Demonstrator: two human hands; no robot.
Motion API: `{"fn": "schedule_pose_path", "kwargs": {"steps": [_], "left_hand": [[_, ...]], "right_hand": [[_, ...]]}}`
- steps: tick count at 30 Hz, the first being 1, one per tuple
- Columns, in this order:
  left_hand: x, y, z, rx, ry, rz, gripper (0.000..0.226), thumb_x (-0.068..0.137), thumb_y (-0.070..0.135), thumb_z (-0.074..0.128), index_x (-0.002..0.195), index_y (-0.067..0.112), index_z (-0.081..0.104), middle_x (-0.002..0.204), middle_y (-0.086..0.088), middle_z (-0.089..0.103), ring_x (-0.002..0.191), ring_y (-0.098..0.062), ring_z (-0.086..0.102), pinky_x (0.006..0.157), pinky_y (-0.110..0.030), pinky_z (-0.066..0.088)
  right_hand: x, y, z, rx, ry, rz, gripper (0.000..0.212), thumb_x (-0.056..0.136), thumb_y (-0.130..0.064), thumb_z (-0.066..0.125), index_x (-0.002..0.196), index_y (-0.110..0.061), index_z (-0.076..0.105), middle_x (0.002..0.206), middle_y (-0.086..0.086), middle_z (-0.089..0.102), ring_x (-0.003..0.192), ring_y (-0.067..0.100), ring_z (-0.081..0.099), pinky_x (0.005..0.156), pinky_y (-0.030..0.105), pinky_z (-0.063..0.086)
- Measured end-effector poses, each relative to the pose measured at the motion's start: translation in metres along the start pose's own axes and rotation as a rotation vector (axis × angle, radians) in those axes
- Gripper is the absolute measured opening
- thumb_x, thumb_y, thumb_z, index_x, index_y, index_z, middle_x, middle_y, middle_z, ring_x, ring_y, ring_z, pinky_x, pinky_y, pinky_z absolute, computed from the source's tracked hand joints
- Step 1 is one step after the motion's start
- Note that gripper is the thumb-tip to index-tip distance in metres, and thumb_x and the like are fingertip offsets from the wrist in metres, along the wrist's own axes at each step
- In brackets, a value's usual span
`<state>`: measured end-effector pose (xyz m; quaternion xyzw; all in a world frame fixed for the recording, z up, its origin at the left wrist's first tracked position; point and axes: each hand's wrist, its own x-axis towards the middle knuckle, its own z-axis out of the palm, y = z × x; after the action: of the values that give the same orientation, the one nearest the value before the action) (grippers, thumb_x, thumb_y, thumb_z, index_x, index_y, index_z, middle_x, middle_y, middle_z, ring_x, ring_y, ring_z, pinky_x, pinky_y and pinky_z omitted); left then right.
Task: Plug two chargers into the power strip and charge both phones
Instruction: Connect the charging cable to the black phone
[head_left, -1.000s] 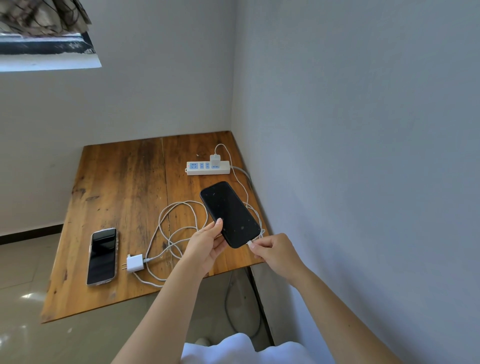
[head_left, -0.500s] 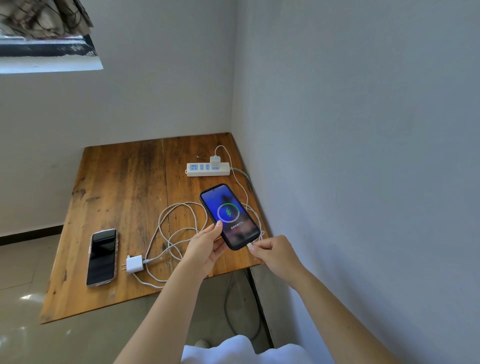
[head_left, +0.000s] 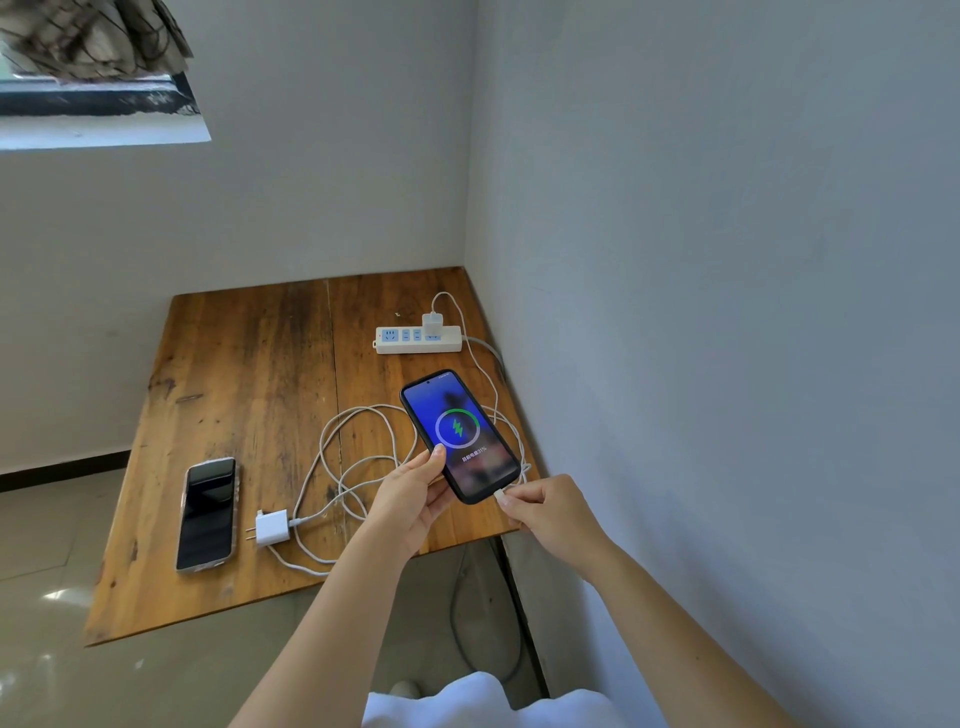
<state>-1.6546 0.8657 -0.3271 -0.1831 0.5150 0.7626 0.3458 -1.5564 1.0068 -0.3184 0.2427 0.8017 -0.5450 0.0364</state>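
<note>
Left hand (head_left: 410, 499) grips the lit phone (head_left: 460, 435) from below-left; right hand (head_left: 545, 512) pinches the cable plug (head_left: 500, 493) at its bottom edge

There is just one view, from a camera on the person's head. It looks forward and down at a brown wooden desk (head_left: 249, 395) pushed into a corner of pale grey walls (head_left: 727, 260). The desk's near edge is close, its far corner further off.

Worn wooden table (head_left: 249, 364), glossy phone (head_left: 207, 514)
</note>
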Motion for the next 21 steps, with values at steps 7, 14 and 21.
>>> {"fn": "schedule_pose_path", "kwargs": {"steps": [7,14,21], "left_hand": [[-0.0009,0.0017,-0.0016,0.002,-0.001,-0.008,0.016,0.088,0.023,0.061,0.103,0.016,0.059,0.104,-0.01,0.068,0.091,-0.02,0.068,0.05,-0.023,0.056],[-0.0002,0.0034,-0.0029,0.008,-0.007,-0.008,0.013,0.088,0.023,0.061,0.1,0.017,0.059,0.103,-0.009,0.069,0.09,-0.019,0.069,0.05,-0.023,0.056],[0.002,0.0046,-0.0048,0.013,-0.009,-0.01,0.013,0.088,0.024,0.062,0.099,0.018,0.06,0.1,-0.008,0.07,0.087,-0.018,0.07,0.051,-0.023,0.056]], "right_hand": [[0.0018,0.0033,0.0025,-0.017,-0.012,-0.001,0.026,0.091,-0.026,0.06,0.08,-0.009,0.076,0.065,0.0,0.063,0.07,0.011,0.06,0.07,0.024,0.05],[0.0046,0.005,0.0035,-0.013,-0.018,-0.016,0.026,0.091,-0.026,0.06,0.078,-0.009,0.076,0.07,0.008,0.066,0.076,0.02,0.064,0.078,0.036,0.056],[0.0059,0.0066,0.0053,-0.01,-0.009,-0.004,0.024,0.09,-0.028,0.061,0.081,-0.012,0.077,0.074,0.008,0.07,0.08,0.021,0.066,0.077,0.034,0.055]]}}
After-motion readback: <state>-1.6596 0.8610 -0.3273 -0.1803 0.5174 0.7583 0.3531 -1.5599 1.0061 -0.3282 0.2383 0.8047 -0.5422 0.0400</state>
